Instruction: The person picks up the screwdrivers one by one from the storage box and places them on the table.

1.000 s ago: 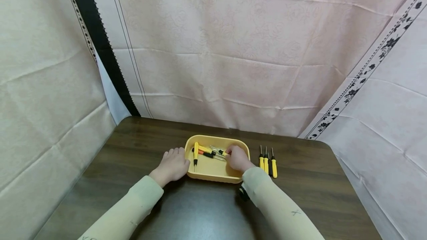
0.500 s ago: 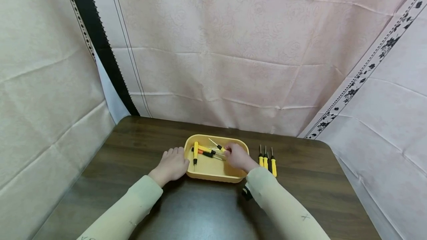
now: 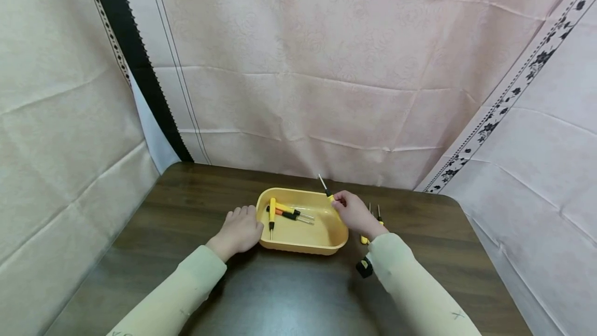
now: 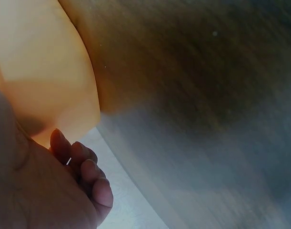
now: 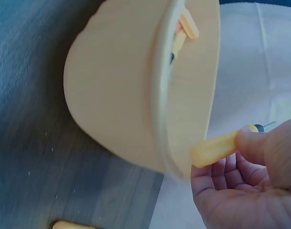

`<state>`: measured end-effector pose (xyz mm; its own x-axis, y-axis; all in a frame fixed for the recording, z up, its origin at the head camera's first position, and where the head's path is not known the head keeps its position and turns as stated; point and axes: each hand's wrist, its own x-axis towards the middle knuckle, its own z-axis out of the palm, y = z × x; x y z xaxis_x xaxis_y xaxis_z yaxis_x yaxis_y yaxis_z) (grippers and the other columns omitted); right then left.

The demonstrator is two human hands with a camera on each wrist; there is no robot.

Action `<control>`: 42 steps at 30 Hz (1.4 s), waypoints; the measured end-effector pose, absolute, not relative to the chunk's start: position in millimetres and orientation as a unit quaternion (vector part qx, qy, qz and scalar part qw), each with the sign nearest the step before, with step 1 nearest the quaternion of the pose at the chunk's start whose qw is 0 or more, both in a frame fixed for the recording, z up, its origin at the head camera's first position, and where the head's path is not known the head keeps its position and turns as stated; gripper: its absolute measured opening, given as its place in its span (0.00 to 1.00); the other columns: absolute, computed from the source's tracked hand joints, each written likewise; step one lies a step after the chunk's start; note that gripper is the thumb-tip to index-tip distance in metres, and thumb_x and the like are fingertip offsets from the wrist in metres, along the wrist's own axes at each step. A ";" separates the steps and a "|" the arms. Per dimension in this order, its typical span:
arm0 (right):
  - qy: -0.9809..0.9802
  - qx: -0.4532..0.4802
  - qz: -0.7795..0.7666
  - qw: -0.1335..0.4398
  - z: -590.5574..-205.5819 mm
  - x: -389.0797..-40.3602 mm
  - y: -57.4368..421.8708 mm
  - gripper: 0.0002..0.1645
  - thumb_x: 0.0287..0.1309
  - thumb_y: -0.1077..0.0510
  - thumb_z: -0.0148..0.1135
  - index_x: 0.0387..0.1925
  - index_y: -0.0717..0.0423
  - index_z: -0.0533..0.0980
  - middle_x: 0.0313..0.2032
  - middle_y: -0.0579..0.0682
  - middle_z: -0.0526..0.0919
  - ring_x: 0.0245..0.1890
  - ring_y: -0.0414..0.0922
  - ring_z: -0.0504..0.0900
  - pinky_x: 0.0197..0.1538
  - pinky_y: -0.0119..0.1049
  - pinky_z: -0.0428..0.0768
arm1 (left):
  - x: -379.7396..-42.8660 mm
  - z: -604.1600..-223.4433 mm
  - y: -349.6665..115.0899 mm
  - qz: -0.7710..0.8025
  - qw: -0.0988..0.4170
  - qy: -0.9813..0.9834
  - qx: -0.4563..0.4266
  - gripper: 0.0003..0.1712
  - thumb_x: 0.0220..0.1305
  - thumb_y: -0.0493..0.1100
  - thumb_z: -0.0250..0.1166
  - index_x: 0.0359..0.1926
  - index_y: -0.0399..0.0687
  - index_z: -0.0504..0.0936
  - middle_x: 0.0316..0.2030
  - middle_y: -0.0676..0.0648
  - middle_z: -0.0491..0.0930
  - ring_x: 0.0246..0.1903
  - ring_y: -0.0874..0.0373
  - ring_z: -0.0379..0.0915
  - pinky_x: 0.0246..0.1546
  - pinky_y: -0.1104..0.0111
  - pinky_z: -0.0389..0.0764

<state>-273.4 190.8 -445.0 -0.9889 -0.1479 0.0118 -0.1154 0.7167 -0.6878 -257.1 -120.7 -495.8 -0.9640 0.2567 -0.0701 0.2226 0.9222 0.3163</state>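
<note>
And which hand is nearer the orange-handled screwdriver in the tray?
Left. The left hand is at the left end of the tray, close to that screwdriver; the right hand is farther, beside the right end.

I had room in the right half of the tray (image 3: 328, 232); three screwdrivers (image 3: 272, 214) crowded its left end, and the left hand (image 3: 239, 231) blocked its left side. The right hand (image 3: 353, 215) held a raised driver (image 3: 330, 197) by the far right corner. Tools (image 3: 364, 239) beyond, partly hidden, obstructed the right. Between the sleeves (image 3: 198, 276), the table (image 3: 294, 294) lay open.
</note>
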 end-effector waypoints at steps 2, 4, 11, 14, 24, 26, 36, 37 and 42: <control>0.925 -0.061 -0.374 0.017 -444.6 -273.7 196.9 0.12 0.69 0.56 0.54 0.47 0.60 0.74 0.40 0.53 0.78 0.40 0.47 0.76 0.46 0.43 0.75 | -256.7 -495.2 -121.0 0.154 0.055 0.979 0.122 0.19 0.69 0.49 0.45 0.47 0.38 0.69 0.37 0.44 0.68 0.38 0.49 0.61 0.42 0.55 0.62; 0.925 -0.053 -0.377 0.013 -445.2 -274.3 203.2 0.13 0.69 0.55 0.54 0.47 0.60 0.74 0.41 0.53 0.78 0.40 0.47 0.76 0.45 0.42 0.76 | -256.2 -494.4 -121.4 0.152 0.055 0.979 0.121 0.19 0.69 0.50 0.45 0.48 0.38 0.69 0.37 0.44 0.68 0.38 0.49 0.61 0.43 0.55 0.62; 0.914 -0.028 -0.404 0.027 -442.7 -271.4 221.8 0.14 0.69 0.54 0.53 0.49 0.60 0.73 0.42 0.55 0.77 0.39 0.49 0.76 0.39 0.40 0.77 | -255.3 -492.7 -122.4 0.155 0.049 0.979 0.119 0.19 0.69 0.50 0.45 0.47 0.38 0.69 0.36 0.44 0.67 0.37 0.49 0.61 0.42 0.56 0.62; 0.911 -0.021 -0.411 0.037 -443.8 -270.5 229.5 0.15 0.70 0.54 0.53 0.50 0.61 0.72 0.45 0.56 0.76 0.42 0.49 0.75 0.42 0.41 0.76 | -255.6 -494.5 -122.3 0.158 0.044 0.979 0.120 0.19 0.68 0.49 0.45 0.46 0.38 0.69 0.35 0.45 0.67 0.37 0.49 0.61 0.41 0.56 0.62; 0.907 0.007 -0.419 0.040 -451.0 -266.0 253.8 0.17 0.69 0.53 0.53 0.50 0.62 0.73 0.44 0.56 0.77 0.42 0.49 0.75 0.44 0.42 0.74 | -254.7 -494.0 -120.8 0.157 0.034 0.978 0.130 0.19 0.68 0.49 0.45 0.46 0.37 0.70 0.36 0.44 0.68 0.38 0.49 0.62 0.43 0.55 0.63; 0.905 0.017 -0.422 0.043 -453.1 -265.2 260.6 0.17 0.69 0.53 0.53 0.50 0.62 0.73 0.43 0.55 0.77 0.42 0.49 0.75 0.44 0.41 0.74 | -254.1 -494.1 -121.9 0.153 0.027 0.979 0.135 0.21 0.69 0.50 0.46 0.47 0.36 0.70 0.37 0.44 0.69 0.39 0.49 0.62 0.45 0.54 0.63; 0.863 0.078 -0.492 0.086 -463.9 -256.3 307.4 0.22 0.71 0.53 0.50 0.56 0.67 0.68 0.50 0.60 0.72 0.47 0.54 0.72 0.48 0.46 0.74 | -255.1 -499.2 -132.9 0.139 -0.056 0.972 0.180 0.23 0.68 0.57 0.51 0.44 0.40 0.70 0.34 0.47 0.66 0.37 0.51 0.62 0.40 0.57 0.63; 0.859 0.084 -0.497 0.089 -464.3 -254.7 310.6 0.22 0.72 0.54 0.49 0.56 0.68 0.68 0.51 0.61 0.72 0.48 0.55 0.72 0.49 0.46 0.75 | -255.1 -500.3 -133.4 0.140 -0.056 0.971 0.184 0.22 0.67 0.57 0.51 0.45 0.41 0.70 0.34 0.47 0.66 0.36 0.51 0.61 0.40 0.58 0.62; 0.867 0.088 -0.482 0.092 -466.0 -248.0 323.3 0.24 0.72 0.53 0.49 0.58 0.70 0.68 0.52 0.62 0.72 0.46 0.53 0.73 0.49 0.46 0.74 | -253.0 -504.7 -133.0 0.138 -0.058 0.970 0.192 0.20 0.66 0.54 0.51 0.44 0.41 0.68 0.35 0.47 0.64 0.36 0.51 0.58 0.39 0.59 0.61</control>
<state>-248.0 323.3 -466.0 -0.9673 0.0641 -0.2454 0.2424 0.5188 -0.8198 -253.0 -133.0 -504.7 -0.9194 0.3566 0.1661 0.3888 0.8880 0.2456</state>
